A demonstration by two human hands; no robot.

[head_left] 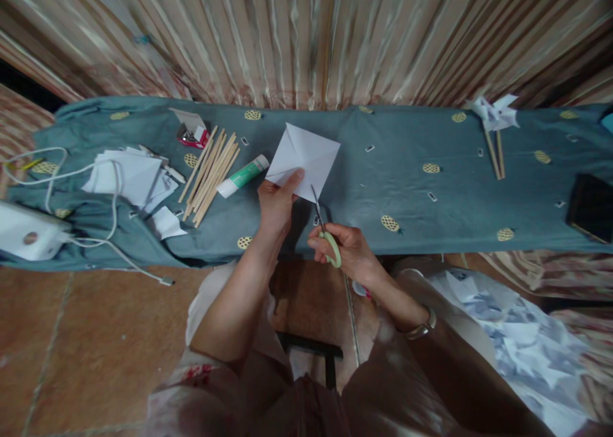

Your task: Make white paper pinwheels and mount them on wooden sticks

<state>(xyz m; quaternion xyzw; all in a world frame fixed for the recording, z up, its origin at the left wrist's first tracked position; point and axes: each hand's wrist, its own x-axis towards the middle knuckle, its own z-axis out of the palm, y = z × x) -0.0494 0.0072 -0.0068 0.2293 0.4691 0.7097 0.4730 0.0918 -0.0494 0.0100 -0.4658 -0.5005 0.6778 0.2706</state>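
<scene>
A white square of paper (311, 153) with crease lines is pinched by my left hand (280, 197), thumb on top near its lower left edge. My right hand (347, 248) grips a pair of scissors (331, 248) with light green handles. Their blades meet the paper at its lower corner. Just left of the paper lies a green and white glue stick (243, 176). Beside that is a bundle of wooden sticks (211, 178). Two paper pinwheels (495, 112) on wooden sticks lie at the far right.
A small red box (192, 135) with metal bits stands open behind the sticks. Stacked paper squares (127, 175), a white cable (115, 200) and a white power strip (31, 231) lie at left. A dark phone-like object (591, 207) is at the right edge. Curtains (306, 41) hang behind.
</scene>
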